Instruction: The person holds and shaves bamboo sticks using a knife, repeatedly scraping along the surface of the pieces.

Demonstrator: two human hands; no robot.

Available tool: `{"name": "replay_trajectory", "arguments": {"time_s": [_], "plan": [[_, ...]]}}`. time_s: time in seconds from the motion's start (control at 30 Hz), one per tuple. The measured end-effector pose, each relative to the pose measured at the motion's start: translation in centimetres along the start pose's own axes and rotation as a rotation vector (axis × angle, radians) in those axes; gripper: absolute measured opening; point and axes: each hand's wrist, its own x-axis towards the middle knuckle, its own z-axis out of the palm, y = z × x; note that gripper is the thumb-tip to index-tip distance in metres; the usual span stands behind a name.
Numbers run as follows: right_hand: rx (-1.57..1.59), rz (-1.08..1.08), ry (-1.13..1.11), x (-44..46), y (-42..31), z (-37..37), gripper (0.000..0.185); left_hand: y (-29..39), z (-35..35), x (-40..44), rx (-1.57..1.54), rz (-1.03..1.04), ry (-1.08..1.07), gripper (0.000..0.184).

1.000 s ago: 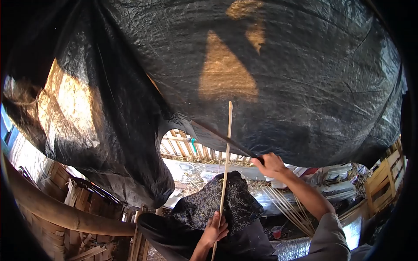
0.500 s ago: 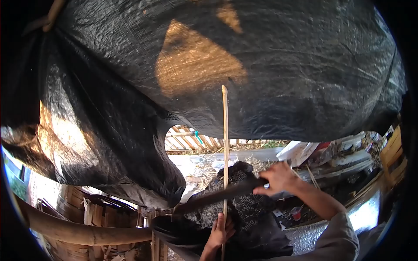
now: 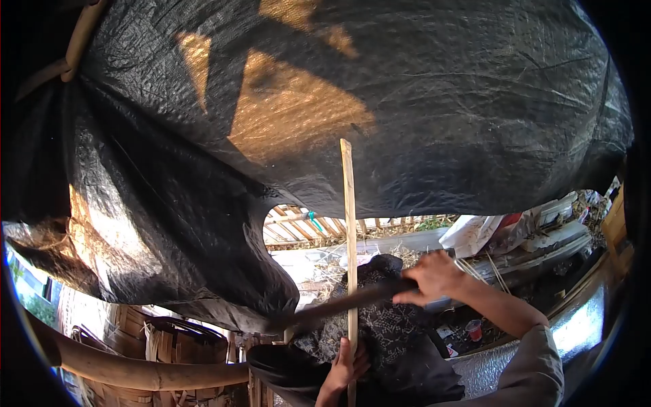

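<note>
My left hand [image 3: 347,366] is closed around the lower part of a long, pale bamboo strip [image 3: 349,224], which stands nearly upright in front of me. My right hand [image 3: 434,277] grips a machete [image 3: 325,309] by its handle end, the handle itself being mostly hidden by the fingers. The dark blade slants down to the left and crosses the strip above my left hand; whether it touches the strip I cannot tell. Under both lies dark patterned cloth [image 3: 386,322] over my lap.
A black tarp [image 3: 461,136] hangs across the upper view. At lower left runs a thick bamboo pole [image 3: 156,374], with woven baskets [image 3: 180,346] behind it. To the right are a red cup [image 3: 474,330], white plastic sacks [image 3: 468,234] and litter. A slatted bamboo fence [image 3: 298,229] stands beyond.
The strip has turned and shows a broader face, its top leaning slightly left. The machete still crosses it at nearly the same height. The whole view has shifted a little.
</note>
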Motion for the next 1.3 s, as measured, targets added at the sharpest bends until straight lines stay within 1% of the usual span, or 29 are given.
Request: {"name": "replay_trajectory", "arguments": {"time_s": [0.07, 0.1, 0.13, 0.17, 0.2, 0.23, 0.3, 0.33, 0.37, 0.4, 0.43, 0.47, 0.53, 0.57, 0.67, 0.7, 0.73, 0.8, 0.83, 0.87, 0.9, 0.93, 1.0, 1.07, 1.13, 1.17, 1.2, 1.27, 1.3], "plan": [[0.203, 0.158, 0.249, 1.5, 2.4, 2.0, 0.065, -0.4, 0.0, 0.4, -0.044, -0.043, 0.113, 0.055], [0.159, 0.219, 0.220, 1.7, 3.0, 1.8, 0.067, -0.5, -0.4, 0.6, -0.043, -0.034, 0.114, 0.055], [0.156, 0.214, 0.227, 1.8, 2.6, 1.5, 0.067, -0.6, -0.9, 0.8, -0.051, -0.011, 0.029, 0.055], [0.205, 0.202, 0.164, 1.6, 2.0, 0.9, 0.067, -0.6, -1.2, 0.9, -0.058, 0.011, -0.057, 0.055], [0.254, 0.192, 0.099, 1.3, 1.3, 0.5, 0.067, -0.7, -1.3, 0.8, -0.057, 0.017, -0.058, 0.055], [0.252, 0.190, -0.027, 0.7, 0.6, 0.3, 0.068, -0.6, -1.3, 0.7, -0.067, 0.047, -0.079, 0.055], [0.042, -0.021, 0.102, -0.3, -0.3, 0.4, 0.068, -0.4, -0.8, 0.5, -0.074, 0.073, -0.108, 0.055], [-0.081, -0.119, 0.183, -0.7, -0.8, 0.0, 0.067, -0.3, -0.3, 0.3, -0.034, 0.070, -0.030, 0.055], [-0.143, -0.129, 0.138, -0.4, -0.7, -0.3, 0.066, -0.3, -0.1, 0.2, 0.005, 0.065, 0.051, 0.055], [-0.202, -0.141, 0.092, 0.1, -0.3, -0.8, 0.065, -0.4, -0.1, 0.1, 0.005, 0.058, 0.056, 0.055], [-0.144, -0.114, 0.105, 0.5, 0.4, -1.1, 0.064, -0.5, -0.2, 0.1, -0.004, 0.063, 0.034, 0.056], [-0.001, -0.027, 0.064, 1.1, 1.3, -0.8, 0.067, -0.4, -0.5, 0.3, -0.012, 0.074, 0.009, 0.057], [0.107, 0.084, 0.113, 1.9, 3.0, -0.1, 0.069, 0.2, -0.5, 0.7, -0.003, 0.089, -0.002, 0.057], [0.035, 0.089, 0.114, 1.8, 2.9, 0.2, 0.068, 0.3, -0.4, 0.9, 0.000, 0.099, -0.011, 0.058], [0.042, 0.121, 0.118, 1.1, 1.4, 0.4, 0.067, 0.2, -0.9, 1.1, -0.067, 0.120, -0.085, 0.059], [-0.004, 0.124, 0.114, 0.5, 0.4, -0.3, 0.067, 0.3, -0.8, 1.1, -0.065, 0.124, -0.085, 0.059], [-0.001, 0.124, 0.112, 0.0, -0.2, -0.3, 0.067, 0.3, -0.6, 0.7, -0.045, 0.127, -0.050, 0.058], [-0.070, -0.078, 0.189, -1.1, -1.3, -0.1, 0.067, 0.1, -0.4, 0.4, -0.025, 0.112, -0.012, 0.058], [-0.120, -0.131, 0.109, -1.4, -2.1, -0.7, 0.066, 0.2, -0.3, 0.6, 0.037, 0.122, -0.009, 0.058], [-0.116, -0.122, 0.105, -1.3, -2.2, -0.9, 0.066, 0.1, -0.4, 0.8, 0.099, 0.134, -0.009, 0.057], [-0.168, -0.149, 0.048, -1.1, -2.1, -1.2, 0.066, -0.5, -0.9, 0.9, 0.061, 0.167, -0.089, 0.057], [-0.217, -0.179, -0.010, -0.8, -1.9, -1.4, 0.066, -0.4, -0.6, 0.8, 0.061, 0.158, -0.090, 0.057], [-0.117, -0.081, 0.070, 0.1, 0.0, -1.1, 0.067, 0.1, 0.3, 0.3, 0.018, 0.091, 0.062, 0.057], [-0.022, 0.114, 0.111, 1.3, 1.6, -0.4, 0.068, 0.0, 0.1, 0.6, -0.007, 0.118, 0.031, 0.057], [-0.106, 0.130, 0.146, 1.6, 2.0, -1.1, 0.070, 0.5, -0.3, 0.6, -0.069, 0.099, -0.128, 0.057], [-0.115, 0.118, 0.143, 1.7, 1.3, -0.9, 0.069, 0.9, -0.3, 0.5, -0.072, 0.096, -0.117, 0.057], [-0.039, 0.137, 0.081, 1.4, 0.4, -1.0, 0.069, 0.9, -0.3, 0.5, -0.076, 0.100, -0.120, 0.057], [-0.034, -0.018, 0.116, 0.7, -1.5, -0.6, 0.068, 0.8, -0.6, 0.5, -0.074, 0.122, -0.150, 0.057], [-0.067, -0.059, 0.080, 0.0, -2.6, -1.4, 0.067, 0.6, -0.5, 0.6, -0.072, 0.120, -0.153, 0.057]]}}
